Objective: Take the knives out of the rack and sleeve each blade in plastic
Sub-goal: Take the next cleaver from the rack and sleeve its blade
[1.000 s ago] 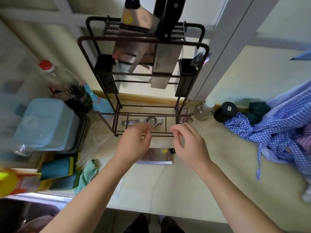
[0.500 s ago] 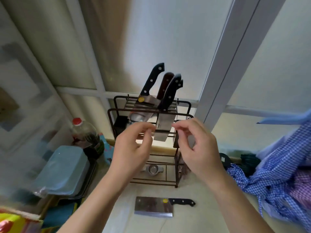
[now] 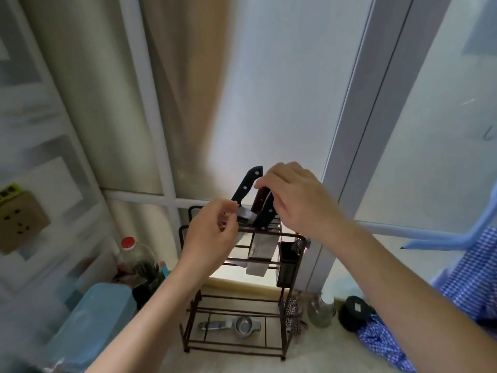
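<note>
A dark metal knife rack stands on the counter against the frosted window. Three knives sit in its top slots: a black riveted handle, a brown handle and another dark handle. Their broad blades hang below the top rail. My right hand curls over the tops of the brown and dark handles, fingertips on the brown one. My left hand is pinched at the base of the black-handled knife; whether it holds anything is unclear. No plastic sleeve is visible.
A metal squeezer lies on the rack's bottom shelf, and a black cup hangs on its right side. Left are a red-capped bottle and a blue lidded box. Right are a glass jar and blue checked cloth.
Both hands rose from counter level to the rack's top. My right hand moved onto the knife handles. The view tilted up, and the cleaver lying on the counter left the frame.
</note>
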